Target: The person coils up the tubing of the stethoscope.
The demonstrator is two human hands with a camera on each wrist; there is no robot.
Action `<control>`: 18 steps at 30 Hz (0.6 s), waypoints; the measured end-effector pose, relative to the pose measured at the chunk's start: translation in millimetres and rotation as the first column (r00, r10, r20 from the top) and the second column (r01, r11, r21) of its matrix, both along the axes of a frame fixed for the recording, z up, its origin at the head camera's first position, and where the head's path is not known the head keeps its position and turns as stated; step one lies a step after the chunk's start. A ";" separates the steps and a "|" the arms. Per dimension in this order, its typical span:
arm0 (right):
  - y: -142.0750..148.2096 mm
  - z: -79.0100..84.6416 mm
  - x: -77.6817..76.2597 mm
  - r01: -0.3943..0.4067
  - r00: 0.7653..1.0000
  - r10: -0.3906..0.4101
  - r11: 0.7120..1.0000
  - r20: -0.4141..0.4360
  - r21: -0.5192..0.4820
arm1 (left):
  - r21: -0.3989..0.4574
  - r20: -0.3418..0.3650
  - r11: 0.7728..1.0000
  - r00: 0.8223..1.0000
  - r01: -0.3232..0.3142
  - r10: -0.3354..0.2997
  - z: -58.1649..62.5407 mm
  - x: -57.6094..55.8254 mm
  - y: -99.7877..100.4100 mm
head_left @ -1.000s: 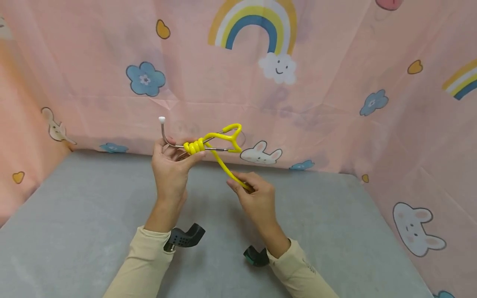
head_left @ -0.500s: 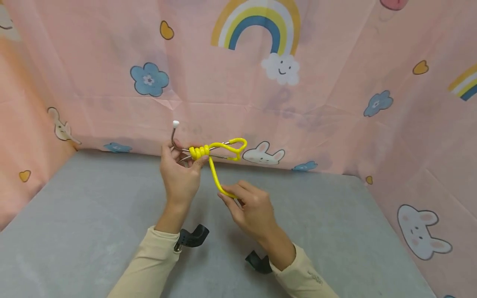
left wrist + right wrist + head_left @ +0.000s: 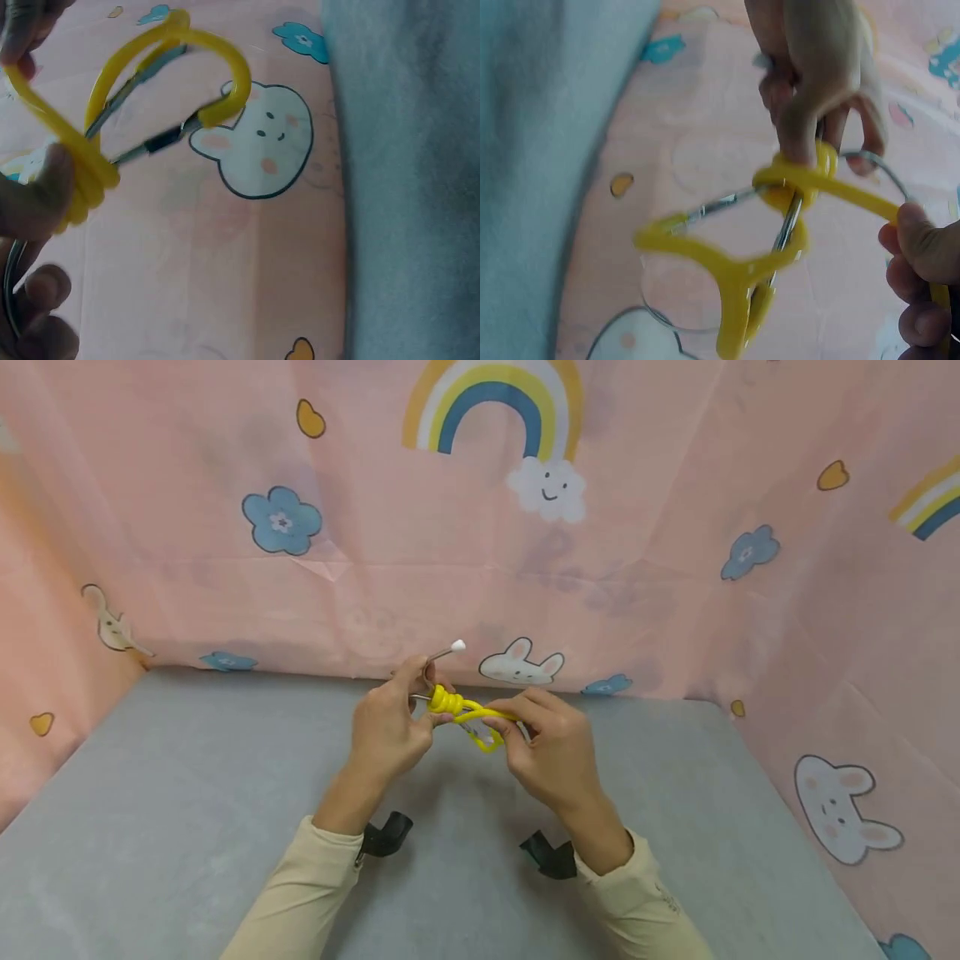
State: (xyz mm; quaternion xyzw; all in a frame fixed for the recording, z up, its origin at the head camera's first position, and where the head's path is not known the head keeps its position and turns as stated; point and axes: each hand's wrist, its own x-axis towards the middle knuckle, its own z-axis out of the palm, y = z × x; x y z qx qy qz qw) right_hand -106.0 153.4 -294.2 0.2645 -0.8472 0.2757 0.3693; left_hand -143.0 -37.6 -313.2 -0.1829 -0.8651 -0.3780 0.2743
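Both hands hold a stethoscope above the table. Its yellow tube (image 3: 446, 700) is wound in several turns around the metal ear tubes. My left hand (image 3: 390, 727) grips the wound part, with the thumb pressed on the coils (image 3: 802, 176) in the right wrist view. One white ear tip (image 3: 458, 645) sticks out beyond the left fingers. My right hand (image 3: 555, 747) pinches the free run of tube, which stretches from the coils in the right wrist view. The forked yellow section (image 3: 225, 67) forms a loop past the coils. The chest piece cannot be made out.
A grey table (image 3: 675, 843) lies under the hands. Behind it and at the sides hangs a pink cloth (image 3: 637, 527) printed with rabbits, flowers and rainbows. A dark camera mount (image 3: 388, 835) sits at the left wrist, another (image 3: 547, 855) at the right.
The stethoscope has turned, swinging its ear tip to the right and the forked end downward. My right hand has risen with the tube, which earlier hung below the coils. The left hand moved slightly right.
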 end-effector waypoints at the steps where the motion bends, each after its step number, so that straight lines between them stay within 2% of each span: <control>1: 2.4 1.3 -1.9 0.003 1.000 -0.003 1.000 0.000 -0.010 | -0.016 0.023 1.000 1.000 0.021 -0.021 1.9 1.0 -0.5; 3: 6.8 3.5 -5.9 0.000 1.000 0.000 0.999 0.007 -0.039 | -0.052 0.080 0.996 0.994 0.074 -0.070 5.9 3.1 -0.7; 5: 11.0 4.6 -9.1 -0.009 1.000 0.011 0.997 0.025 -0.072 | -0.066 0.137 0.987 0.981 0.148 -0.138 8.5 4.6 -0.1; 8: 15.9 5.1 -12.6 -0.032 0.997 0.040 0.991 0.064 -0.131 | -0.047 0.196 0.965 0.950 0.259 -0.245 9.3 5.8 -0.2; 11: 20.0 4.7 -15.1 -0.050 0.991 0.072 0.980 0.110 -0.191 | 0.040 0.214 0.935 0.911 0.354 -0.354 8.5 4.7 -2.3; 15: 24.5 2.7 -17.6 -0.050 0.983 0.091 0.968 0.161 -0.245 | 0.129 0.231 0.896 0.866 0.425 -0.444 8.4 3.2 -4.3; 18: 27.5 0.8 -18.6 -0.033 0.978 0.086 0.964 0.192 -0.263 | 0.162 0.253 0.883 0.846 0.441 -0.469 7.9 2.8 -4.1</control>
